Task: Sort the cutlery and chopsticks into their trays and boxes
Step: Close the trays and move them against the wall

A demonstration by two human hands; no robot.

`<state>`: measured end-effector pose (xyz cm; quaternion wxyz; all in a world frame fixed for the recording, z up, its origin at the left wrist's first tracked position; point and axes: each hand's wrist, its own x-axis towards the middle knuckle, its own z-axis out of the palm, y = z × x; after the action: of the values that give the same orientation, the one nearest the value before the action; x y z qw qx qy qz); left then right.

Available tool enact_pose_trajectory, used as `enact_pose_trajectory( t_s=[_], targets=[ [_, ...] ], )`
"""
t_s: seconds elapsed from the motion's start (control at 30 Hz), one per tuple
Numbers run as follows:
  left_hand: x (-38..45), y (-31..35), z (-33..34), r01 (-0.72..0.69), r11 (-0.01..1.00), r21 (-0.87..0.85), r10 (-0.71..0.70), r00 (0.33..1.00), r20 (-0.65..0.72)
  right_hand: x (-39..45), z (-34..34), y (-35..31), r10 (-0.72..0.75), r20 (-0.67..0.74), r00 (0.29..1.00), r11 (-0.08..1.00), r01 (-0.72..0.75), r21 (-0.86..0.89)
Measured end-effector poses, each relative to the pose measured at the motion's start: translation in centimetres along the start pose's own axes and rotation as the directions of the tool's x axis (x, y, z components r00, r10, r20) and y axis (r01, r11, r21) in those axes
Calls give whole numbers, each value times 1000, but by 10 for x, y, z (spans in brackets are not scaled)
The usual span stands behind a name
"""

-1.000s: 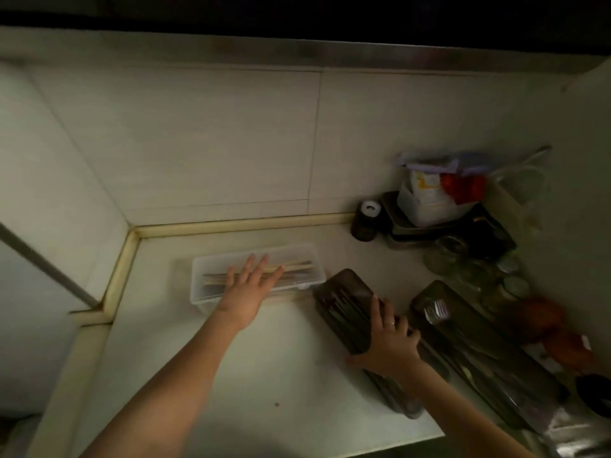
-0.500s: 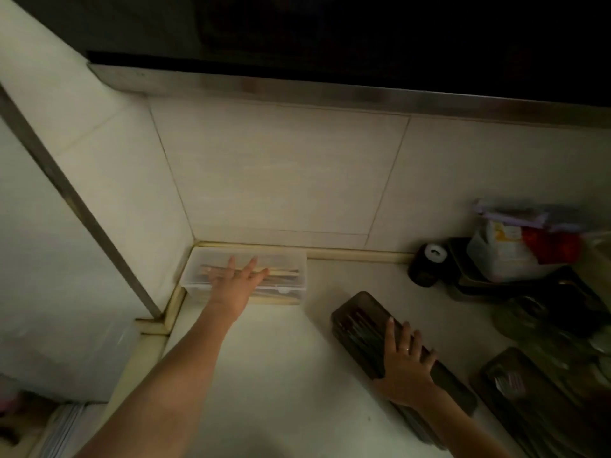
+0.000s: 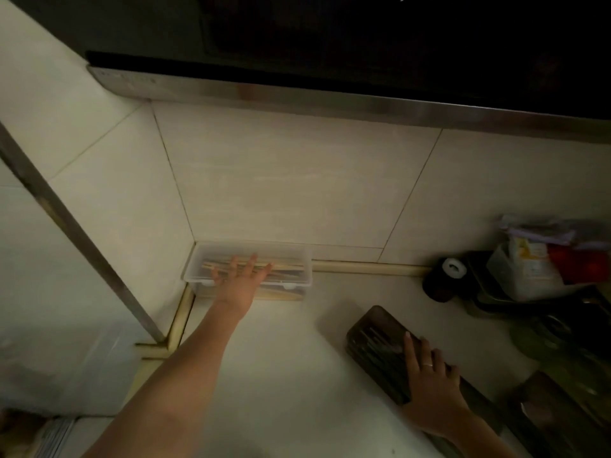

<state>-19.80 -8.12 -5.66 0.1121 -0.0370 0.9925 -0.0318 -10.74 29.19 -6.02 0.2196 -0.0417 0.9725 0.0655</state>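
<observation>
A clear plastic box [image 3: 297,256] with wooden chopsticks [image 3: 287,266] inside sits in the back left corner of the counter, against the tiled wall. My left hand [image 3: 243,276] lies flat on its lid with straight fingers. To the right, a dark lidded box [image 3: 373,335] with dark chopsticks or cutlery inside lies diagonally on the counter. My right hand [image 3: 429,381], wearing a ring, rests flat on top of it. A second dark tray [image 3: 558,411] holding metal cutlery shows at the lower right edge.
A small dark jar with a white top [image 3: 444,279], a white container with red items [image 3: 535,269] and glass jars [image 3: 542,338] crowd the back right. A dark cabinet with a metal lip [image 3: 330,97] overhangs. The pale counter [image 3: 291,365] spreads between my arms.
My left hand has pushed the clear box back and left into the wall corner. My right hand stayed on the dark box. The camera view tilted up and left.
</observation>
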Motion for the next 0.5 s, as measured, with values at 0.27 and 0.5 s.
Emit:
enact_pose_trajectory(
  t_s=[0.27, 0.5],
  targets=[
    [-12, 8, -16, -137, 963, -232, 109, 986, -130, 5, -16, 10, -114, -13, 993, 990, 115, 78],
    [-43, 119, -13, -88, 542, -836, 216, 976, 37, 3, -27, -7, -225, -59, 973, 970, 229, 84]
  ],
)
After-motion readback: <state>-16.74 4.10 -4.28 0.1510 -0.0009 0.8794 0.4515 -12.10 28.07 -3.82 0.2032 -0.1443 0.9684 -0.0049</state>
